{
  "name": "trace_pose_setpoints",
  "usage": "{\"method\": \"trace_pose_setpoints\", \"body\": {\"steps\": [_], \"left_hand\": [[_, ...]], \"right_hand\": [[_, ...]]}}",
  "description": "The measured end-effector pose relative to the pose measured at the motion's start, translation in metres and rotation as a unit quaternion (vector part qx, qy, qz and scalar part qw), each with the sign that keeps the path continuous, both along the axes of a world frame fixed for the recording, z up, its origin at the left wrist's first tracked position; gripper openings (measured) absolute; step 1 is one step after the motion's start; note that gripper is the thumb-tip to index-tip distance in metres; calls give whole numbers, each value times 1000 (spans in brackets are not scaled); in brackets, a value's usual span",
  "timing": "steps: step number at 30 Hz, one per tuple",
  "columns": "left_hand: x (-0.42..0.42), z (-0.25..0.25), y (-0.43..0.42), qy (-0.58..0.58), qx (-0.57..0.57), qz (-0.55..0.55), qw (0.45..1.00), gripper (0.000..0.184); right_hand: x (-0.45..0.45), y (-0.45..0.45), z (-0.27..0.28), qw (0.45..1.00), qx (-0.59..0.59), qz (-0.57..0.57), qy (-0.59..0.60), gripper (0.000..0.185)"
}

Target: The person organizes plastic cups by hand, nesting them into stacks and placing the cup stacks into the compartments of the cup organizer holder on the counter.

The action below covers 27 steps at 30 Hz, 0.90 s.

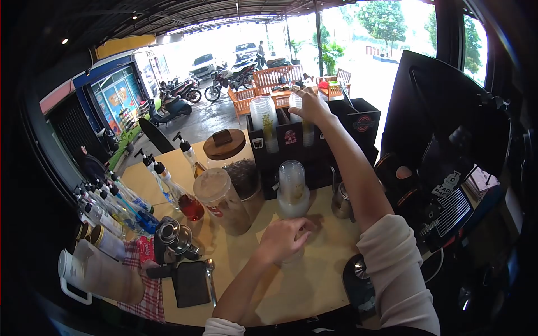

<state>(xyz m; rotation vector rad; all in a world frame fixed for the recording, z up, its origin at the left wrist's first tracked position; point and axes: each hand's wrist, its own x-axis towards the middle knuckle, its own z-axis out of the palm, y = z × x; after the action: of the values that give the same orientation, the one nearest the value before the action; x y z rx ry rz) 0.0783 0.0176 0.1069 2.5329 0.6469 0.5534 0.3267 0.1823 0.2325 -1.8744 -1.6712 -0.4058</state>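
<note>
My right hand (pixel 315 107) arches over clear round cups (pixel 307 134), my left hand (pixel 282 238) over smooth counter (pixel 286 299), grips partly hidden: I cannot tell either.

Daylight falls on parked motorcycles (pixel 174 109), wooden benches (pixel 278 77) and a grey floor (pixel 196 116) beneath a dark roof (pixel 185 12).

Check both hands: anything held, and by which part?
Right hand: fingers at the top of a clear plastic cup stack, grip unclear. Left hand: can't be told, palm side hidden.
</note>
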Motion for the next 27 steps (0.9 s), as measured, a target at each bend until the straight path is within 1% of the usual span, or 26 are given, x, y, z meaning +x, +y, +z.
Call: {"method": "trace_pose_setpoints", "body": {"steps": [4, 6, 7, 9, 10, 12, 13, 14, 16, 17, 18, 20, 22, 23, 24, 25, 26, 27], "left_hand": [[-2, 4, -4, 12, 3, 25, 1000, 22], [-3, 7, -5, -13, -33, 29, 999, 19], [-4, 6, -7, -13, -35, 29, 999, 19], [-4, 2, -6, -139, -60, 36, 988, 17], [-3, -1, -4, -140, -61, 35, 988, 17], [-2, -7, 5, -281, -94, 6, 955, 14], [-4, -5, 8, -304, -116, -14, 946, 16], [-5, -4, 9, -305, -117, -14, 945, 16], [-8, 0, 9, -393, -133, 21, 910, 17], [-11, -2, 12, -413, -144, 17, 899, 18], [-16, 0, 12, -415, -143, 18, 899, 18], [-28, 2, 10, -450, -142, 33, 881, 18], [-42, -9, 10, -439, -148, 31, 886, 19], [-48, -14, 7, -416, -141, 62, 896, 21], [-54, -18, 3, -391, -134, 93, 906, 23], [-59, -24, 1, -392, -133, 96, 905, 23], [-65, -31, -2, -376, -156, 116, 906, 25], [-72, -39, -5, -360, -178, 135, 906, 27]], "right_hand": [[8, -3, 0, 999, -5, 47, 7, 68], [4, -8, -2, 998, 48, 36, 12, 67], [2, -11, -2, 998, 47, 36, 12, 67], [-1, -18, 3, 995, 88, 49, 8, 64], [-3, -24, 5, 995, 86, 48, 7, 64], [-8, -39, 13, 993, 82, 72, -55, 60], [-16, -53, 18, 991, 81, 82, -61, 56], [-25, -68, 22, 991, 80, 82, -63, 56], [-40, -90, 27, 983, 105, 116, -93, 55], [-49, -103, 27, 980, 114, 138, -87, 53], [-57, -115, 25, 975, 128, 147, -102, 51], [-84, -153, 23, 973, 102, 208, -17, 54], [-107, -184, 5, 962, 92, 253, 54, 54], [-121, -200, -5, 952, 71, 275, 115, 54], [-131, -212, -20, 955, 73, 275, 81, 63], [-140, -224, -32, 953, 46, 288, 84, 71], [-148, -235, -45, 949, 17, 301, 89, 78], [-156, -243, -60, 948, 16, 303, 91, 78]]}}
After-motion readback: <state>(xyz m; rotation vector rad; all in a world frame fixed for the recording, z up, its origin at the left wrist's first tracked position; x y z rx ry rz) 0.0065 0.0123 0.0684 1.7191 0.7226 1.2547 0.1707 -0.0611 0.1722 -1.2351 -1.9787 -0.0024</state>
